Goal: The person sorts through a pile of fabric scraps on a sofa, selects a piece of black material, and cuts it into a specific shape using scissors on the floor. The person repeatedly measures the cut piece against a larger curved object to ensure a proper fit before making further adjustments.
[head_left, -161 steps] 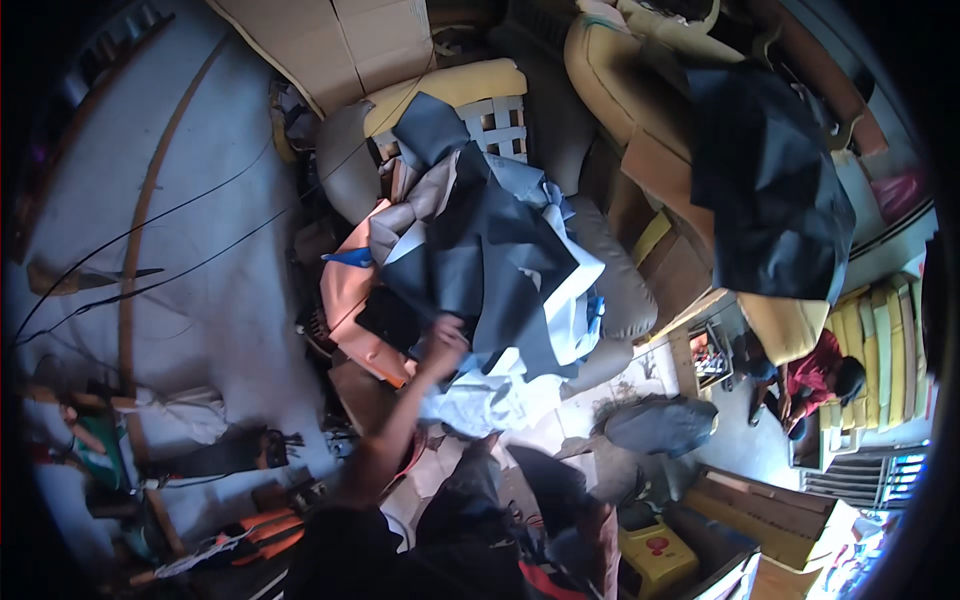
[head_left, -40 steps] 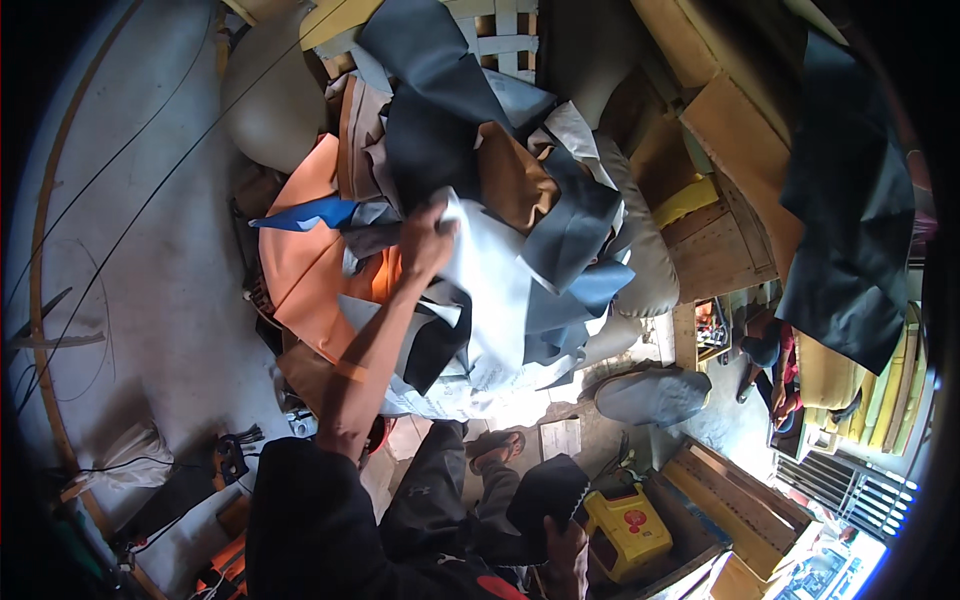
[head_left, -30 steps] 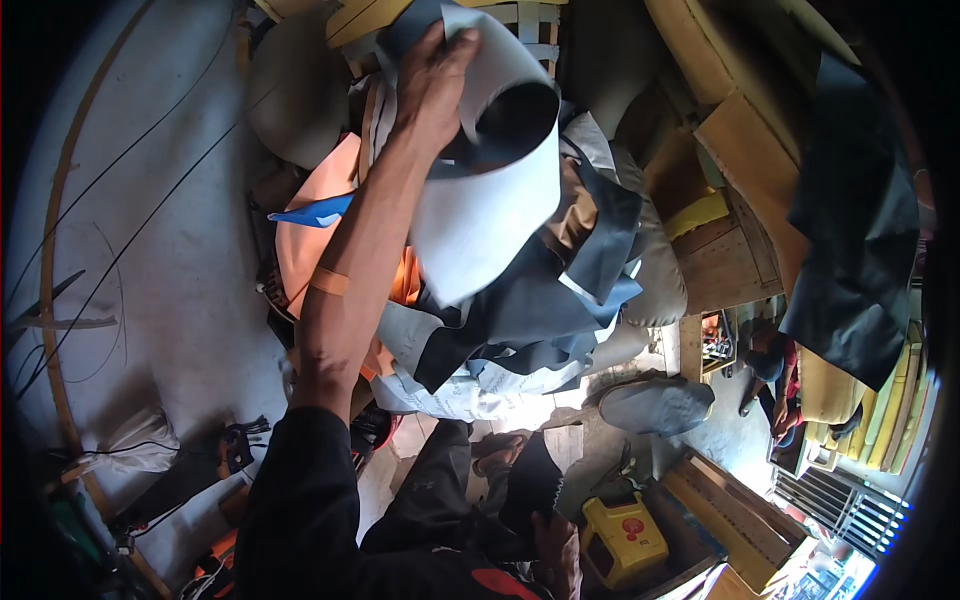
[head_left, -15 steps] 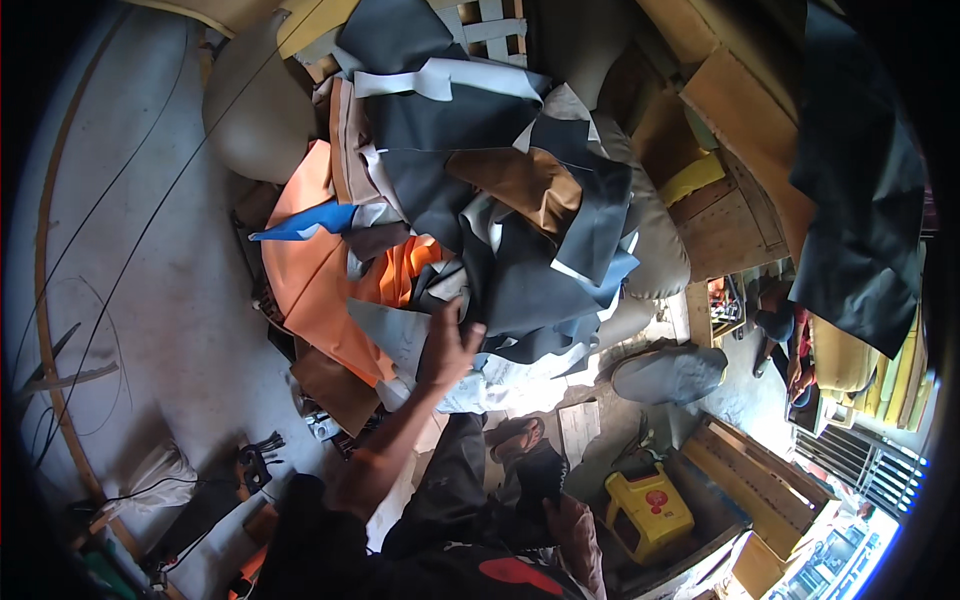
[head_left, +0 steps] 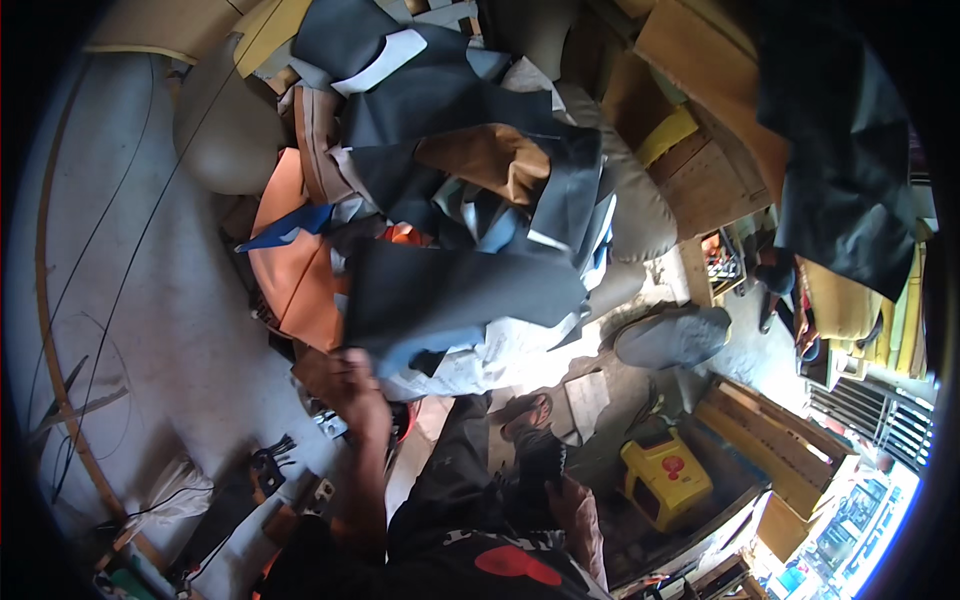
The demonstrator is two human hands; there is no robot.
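Note:
A heap of leatherette offcuts lies before me. Across its near side stretches a dark grey leatherette sheet [head_left: 460, 295]. My left hand [head_left: 362, 392] is at this sheet's lower left corner, its fingers closed there and somewhat blurred. Partly covered by the sheet are a bluish-grey piece [head_left: 415, 352] and a whitish crumpled sheet [head_left: 500, 350]. Left of them lies an orange piece [head_left: 298, 265] with a blue strip [head_left: 285, 228] on it; a brown piece [head_left: 500, 165] tops the heap. My right hand [head_left: 570, 503] rests low against my dark-trousered leg, its fingers mostly hidden.
A grey oval cushion [head_left: 672, 338] lies right of the heap. Nearer stand a yellow plastic container [head_left: 668, 480] and a wooden crate [head_left: 765, 440]. Black sheeting [head_left: 840, 160] hangs at the far right. Cables and tools lie at the lower left. Another person's limbs show at the right.
My left hand has moved left and nearer me, from over the heap to its near left edge. The dark grey sheet now spreads leftward, covering most of the bright orange scrap. The view has shifted slightly.

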